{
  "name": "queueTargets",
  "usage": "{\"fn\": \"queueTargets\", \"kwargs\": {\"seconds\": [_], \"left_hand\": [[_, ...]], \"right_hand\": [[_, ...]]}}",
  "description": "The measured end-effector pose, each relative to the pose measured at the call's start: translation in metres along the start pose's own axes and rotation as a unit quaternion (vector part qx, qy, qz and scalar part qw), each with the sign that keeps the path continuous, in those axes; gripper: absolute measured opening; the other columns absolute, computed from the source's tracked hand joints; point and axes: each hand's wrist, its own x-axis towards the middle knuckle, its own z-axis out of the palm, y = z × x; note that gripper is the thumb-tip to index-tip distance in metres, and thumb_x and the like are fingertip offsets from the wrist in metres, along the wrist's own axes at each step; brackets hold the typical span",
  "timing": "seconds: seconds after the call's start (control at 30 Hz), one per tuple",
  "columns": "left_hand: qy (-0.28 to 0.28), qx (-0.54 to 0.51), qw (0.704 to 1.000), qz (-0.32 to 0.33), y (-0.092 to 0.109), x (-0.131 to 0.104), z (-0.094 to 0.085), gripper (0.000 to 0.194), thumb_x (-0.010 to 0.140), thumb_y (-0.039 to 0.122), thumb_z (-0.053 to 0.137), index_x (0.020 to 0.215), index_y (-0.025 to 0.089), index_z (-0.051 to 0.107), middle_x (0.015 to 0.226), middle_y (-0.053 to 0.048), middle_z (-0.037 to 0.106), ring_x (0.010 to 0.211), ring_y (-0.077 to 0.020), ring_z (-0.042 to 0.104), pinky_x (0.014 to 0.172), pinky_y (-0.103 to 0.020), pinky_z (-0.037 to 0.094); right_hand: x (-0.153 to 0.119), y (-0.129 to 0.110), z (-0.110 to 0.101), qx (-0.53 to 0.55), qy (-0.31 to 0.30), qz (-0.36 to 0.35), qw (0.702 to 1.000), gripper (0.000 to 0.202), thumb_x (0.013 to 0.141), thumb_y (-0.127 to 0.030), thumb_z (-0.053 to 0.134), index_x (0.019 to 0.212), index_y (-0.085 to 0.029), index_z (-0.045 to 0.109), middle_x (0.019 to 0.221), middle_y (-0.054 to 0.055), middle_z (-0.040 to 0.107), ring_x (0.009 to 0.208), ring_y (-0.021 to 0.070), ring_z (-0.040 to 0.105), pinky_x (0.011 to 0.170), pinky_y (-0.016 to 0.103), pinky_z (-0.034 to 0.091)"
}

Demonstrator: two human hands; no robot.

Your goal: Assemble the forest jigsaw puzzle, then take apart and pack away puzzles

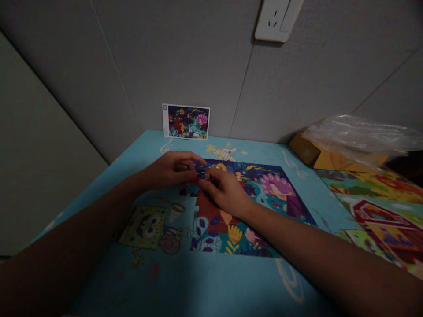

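Note:
A colourful jigsaw puzzle [246, 244] lies on the blue table, with a gap in its left side. My left hand [178, 169] is at the puzzle's upper left, thumb and fingers curled together around a small, dark red puzzle piece [197, 180]. The right hand [224, 189] rests over the upper middle of the puzzle, its fingertips pinched at the same piece, close to the left fingertips. Both hands partly cover the picture beneath them.
Against the wall leans a small reference picture [188, 122]. Clear plastic wrap [357, 136] lies on a yellow box [343, 160] at the back right, with other colourful picture sheets [390, 215] in front. The table [158, 281] has printed cartoon figures.

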Motion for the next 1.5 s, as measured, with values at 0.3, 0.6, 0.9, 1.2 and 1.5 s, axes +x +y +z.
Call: {"fn": "queueTargets", "kwargs": {"seconds": [0.3, 0.6, 0.9, 1.2, 1.5], "left_hand": [[-0.126, 0.047, 0.986, -0.101, 0.007, -0.005, -0.003, 0.025, 0.075, 0.036, 0.070, 0.094, 0.021, 0.063, 0.063, 0.004, 0.065, 0.041, -0.0080, 0.053, 0.038, -0.017, 0.037], [-0.174, 0.097, 0.963, -0.181, 0.006, -0.011, -0.011, 0.028, 0.073, 0.043, 0.069, 0.088, 0.021, 0.065, 0.066, -0.001, 0.071, 0.045, -0.0128, 0.057, 0.041, -0.021, 0.037], [-0.164, 0.195, 0.960, -0.113, 0.001, -0.007, -0.007, 0.031, 0.072, 0.037, 0.070, 0.097, 0.019, 0.065, 0.070, 0.001, 0.066, 0.063, -0.0147, 0.061, 0.055, -0.022, 0.039], [-0.174, 0.215, 0.957, -0.091, 0.003, -0.006, -0.006, 0.030, 0.071, 0.037, 0.070, 0.093, 0.017, 0.063, 0.072, 0.001, 0.062, 0.066, -0.0143, 0.060, 0.060, -0.023, 0.038], [-0.183, 0.211, 0.955, -0.101, 0.008, -0.006, -0.003, 0.024, 0.071, 0.031, 0.071, 0.089, 0.017, 0.062, 0.070, 0.002, 0.064, 0.067, -0.0140, 0.059, 0.062, -0.023, 0.039]], "right_hand": [[-0.001, 0.002, 0.002, 0.057, -0.030, 0.022, 0.998, 0.022, 0.084, -0.027, 0.067, 0.102, -0.018, 0.059, 0.071, -0.004, 0.061, 0.063, 0.0113, 0.054, 0.059, 0.024, 0.032], [-0.003, -0.001, 0.001, -0.019, -0.079, -0.019, 0.996, 0.012, 0.081, -0.026, 0.068, 0.091, -0.019, 0.067, 0.074, -0.002, 0.063, 0.064, 0.0107, 0.050, 0.058, 0.025, 0.028], [-0.004, -0.005, -0.003, -0.049, -0.100, -0.064, 0.992, 0.005, 0.078, -0.023, 0.066, 0.076, -0.019, 0.068, 0.070, -0.003, 0.062, 0.061, 0.0093, 0.050, 0.057, 0.024, 0.028], [-0.005, -0.004, -0.004, -0.031, -0.149, -0.086, 0.985, 0.020, 0.075, -0.026, 0.070, 0.061, -0.017, 0.059, 0.058, -0.003, 0.056, 0.053, 0.0083, 0.045, 0.053, 0.025, 0.026], [-0.005, -0.004, -0.003, -0.021, -0.154, -0.133, 0.979, 0.021, 0.074, -0.024, 0.072, 0.060, -0.016, 0.058, 0.058, -0.004, 0.054, 0.054, 0.0081, 0.045, 0.056, 0.024, 0.029]]}}
